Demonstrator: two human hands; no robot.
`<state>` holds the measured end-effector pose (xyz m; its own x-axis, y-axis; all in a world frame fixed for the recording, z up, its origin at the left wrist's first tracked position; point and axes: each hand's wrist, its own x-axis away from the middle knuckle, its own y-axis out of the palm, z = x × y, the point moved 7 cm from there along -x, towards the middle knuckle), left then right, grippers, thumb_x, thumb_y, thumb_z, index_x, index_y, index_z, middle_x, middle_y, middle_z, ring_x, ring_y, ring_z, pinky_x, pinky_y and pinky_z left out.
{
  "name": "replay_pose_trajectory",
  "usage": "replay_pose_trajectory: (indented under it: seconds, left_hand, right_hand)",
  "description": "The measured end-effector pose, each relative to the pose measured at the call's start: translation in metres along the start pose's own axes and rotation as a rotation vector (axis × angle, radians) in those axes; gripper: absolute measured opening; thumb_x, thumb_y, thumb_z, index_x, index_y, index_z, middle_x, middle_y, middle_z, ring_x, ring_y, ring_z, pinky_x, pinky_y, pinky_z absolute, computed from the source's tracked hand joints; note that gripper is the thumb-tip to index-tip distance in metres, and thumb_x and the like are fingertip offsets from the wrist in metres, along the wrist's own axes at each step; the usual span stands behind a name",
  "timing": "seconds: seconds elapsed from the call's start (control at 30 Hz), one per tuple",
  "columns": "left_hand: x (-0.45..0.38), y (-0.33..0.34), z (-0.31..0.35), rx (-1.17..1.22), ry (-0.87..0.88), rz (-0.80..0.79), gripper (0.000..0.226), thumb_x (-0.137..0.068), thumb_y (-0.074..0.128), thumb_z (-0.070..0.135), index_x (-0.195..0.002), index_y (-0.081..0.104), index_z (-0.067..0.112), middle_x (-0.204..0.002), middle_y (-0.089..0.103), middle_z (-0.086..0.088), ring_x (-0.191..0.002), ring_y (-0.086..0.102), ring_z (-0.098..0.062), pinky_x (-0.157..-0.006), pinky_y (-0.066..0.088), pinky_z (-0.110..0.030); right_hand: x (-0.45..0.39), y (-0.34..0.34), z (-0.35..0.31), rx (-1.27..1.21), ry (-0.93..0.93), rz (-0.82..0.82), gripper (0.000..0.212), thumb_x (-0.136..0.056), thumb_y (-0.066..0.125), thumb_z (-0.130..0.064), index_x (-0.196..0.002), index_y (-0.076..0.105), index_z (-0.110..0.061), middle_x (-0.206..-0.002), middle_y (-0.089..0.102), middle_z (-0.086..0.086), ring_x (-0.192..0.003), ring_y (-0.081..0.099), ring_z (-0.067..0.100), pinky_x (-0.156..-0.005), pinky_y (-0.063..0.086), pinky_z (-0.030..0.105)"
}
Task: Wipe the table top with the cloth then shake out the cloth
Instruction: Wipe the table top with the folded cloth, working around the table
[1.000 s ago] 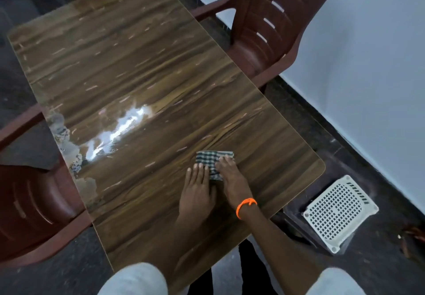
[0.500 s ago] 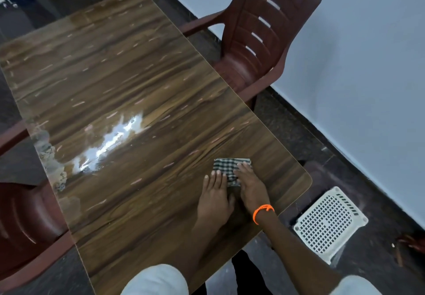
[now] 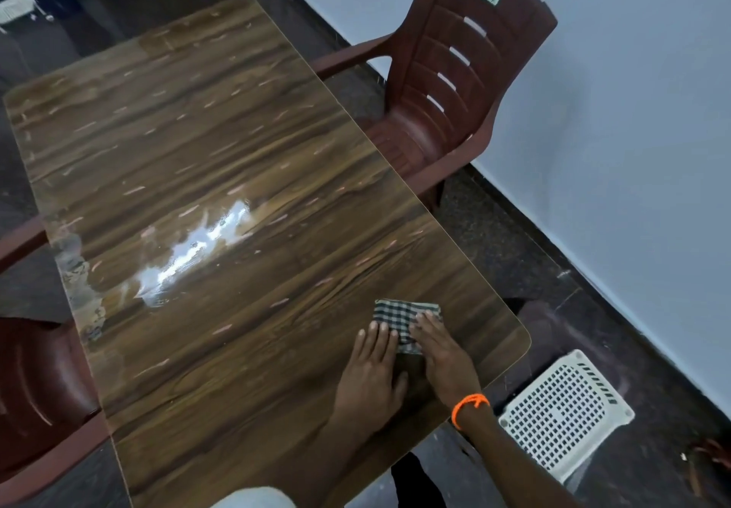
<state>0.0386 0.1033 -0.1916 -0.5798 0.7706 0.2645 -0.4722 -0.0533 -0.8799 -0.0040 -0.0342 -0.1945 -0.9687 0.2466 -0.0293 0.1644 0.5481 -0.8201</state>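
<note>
- Wood-look table top [image 3: 221, 175] is shiny, and the person stands at its near short end.
- Both hands lie flat with straight fingers, pressing down on the checked cloth [image 3: 399, 315]. The left hand [image 3: 370, 377] touches the cloth's left side and the right hand [image 3: 445, 353] covers its right side. Neither hand is curled round the cloth.
- An orange band [image 3: 468, 406] sits on the right wrist.
- The cloth is folded small and lies flat near the table's near right corner.
- A moment ago the cloth and hands were a bit farther from the right long edge. Now they are closer to it, so the wipe is sliding to the right.
- I think the wiping is only at its start, because most of the table is far from the cloth. Shaking out comes later.
- The right edge and the rounded corner are near the right hand. If the slide goes on, the cloth could slip off the side.
- A white stool [image 3: 561, 414] with holes stands on the floor just past that corner.
- Far ahead and to the left there is lots of bare table to wipe, with a bright shine [image 3: 197, 254] in the middle.
- A brown chair [image 3: 455, 84] stands by the right long edge, farther up. Another brown chair [image 3: 35, 381] stands at the left edge.
- A pale wall [image 3: 633, 151] runs behind the right chair.
</note>
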Motion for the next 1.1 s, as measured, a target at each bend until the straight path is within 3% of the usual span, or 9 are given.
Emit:
replay_pose_trajectory:
  seconds: [0.1, 0.23, 0.4, 0.57, 0.73, 0.87, 1.1]
  left_hand:
    - [-0.038, -0.005, 0.019, -0.024, -0.015, 0.014, 0.076, -0.099, 0.030, 0.052, -0.158, 0.024, 0.004, -0.166, 0.019, -0.015, -0.156, 0.004, -0.026, -0.125, -0.001, -0.042]
    - [-0.075, -0.023, 0.009, -0.058, -0.083, 0.035, 0.078, -0.098, 0.012, 0.053, -0.158, 0.024, 0.003, -0.166, 0.019, -0.015, -0.156, 0.006, -0.025, -0.127, -0.001, -0.043]
    - [-0.069, -0.028, -0.026, -0.017, -0.093, 0.138, 0.065, -0.102, 0.028, 0.047, -0.152, 0.042, 0.006, -0.159, 0.038, -0.014, -0.152, 0.024, -0.025, -0.127, 0.011, -0.044]
    - [-0.033, -0.001, -0.007, 0.045, 0.036, 0.137, 0.058, -0.106, 0.038, 0.043, -0.151, 0.045, 0.008, -0.159, 0.037, -0.010, -0.152, 0.026, -0.025, -0.124, 0.017, -0.048]
    - [-0.081, 0.002, 0.049, -0.006, 0.101, 0.100, 0.063, -0.105, 0.037, 0.046, -0.152, 0.041, 0.005, -0.160, 0.034, -0.014, -0.152, 0.025, -0.028, -0.123, 0.008, -0.044]
    - [-0.140, -0.014, 0.052, -0.108, 0.079, 0.090, 0.066, -0.103, 0.032, 0.045, -0.151, 0.039, 0.000, -0.158, 0.038, -0.019, -0.151, 0.026, -0.030, -0.123, 0.005, -0.044]
    - [-0.135, -0.032, 0.003, -0.107, 0.028, 0.092, 0.064, -0.107, 0.029, 0.048, -0.154, 0.037, 0.006, -0.161, 0.032, -0.013, -0.154, 0.020, -0.023, -0.127, 0.005, -0.044]
  right_hand:
    - [-0.027, -0.020, 0.029, -0.005, 0.135, 0.035, 0.046, -0.083, 0.059, 0.010, -0.124, 0.061, -0.010, -0.140, 0.050, 0.002, -0.137, 0.036, 0.016, -0.114, 0.020, 0.020]
    - [-0.069, -0.023, 0.033, 0.003, 0.159, 0.048, 0.040, -0.086, 0.057, 0.006, -0.123, 0.060, -0.007, -0.139, 0.051, 0.007, -0.137, 0.036, 0.017, -0.115, 0.016, 0.019]
    - [-0.082, -0.001, 0.011, 0.036, 0.002, -0.038, 0.051, -0.084, 0.056, 0.008, -0.131, 0.054, -0.010, -0.145, 0.045, 0.004, -0.141, 0.026, 0.014, -0.117, 0.012, 0.023]
    - [-0.030, -0.015, 0.017, 0.017, -0.157, -0.071, 0.059, -0.081, 0.061, 0.010, -0.134, 0.052, -0.014, -0.147, 0.040, -0.001, -0.141, 0.028, 0.013, -0.115, 0.026, 0.031]
    - [-0.027, -0.057, 0.072, 0.024, 0.020, 0.027, 0.053, -0.084, 0.061, 0.008, -0.132, 0.056, -0.015, -0.145, 0.045, -0.003, -0.139, 0.031, 0.011, -0.111, 0.032, 0.032]
    - [-0.067, -0.069, 0.092, -0.011, 0.195, 0.135, 0.042, -0.088, 0.059, 0.004, -0.127, 0.059, -0.011, -0.138, 0.051, 0.000, -0.137, 0.034, 0.012, -0.113, 0.024, 0.020]
    - [-0.104, -0.041, 0.067, -0.015, 0.083, 0.051, 0.042, -0.090, 0.054, 0.002, -0.129, 0.056, -0.012, -0.142, 0.048, 0.000, -0.140, 0.028, 0.010, -0.115, 0.021, 0.023]
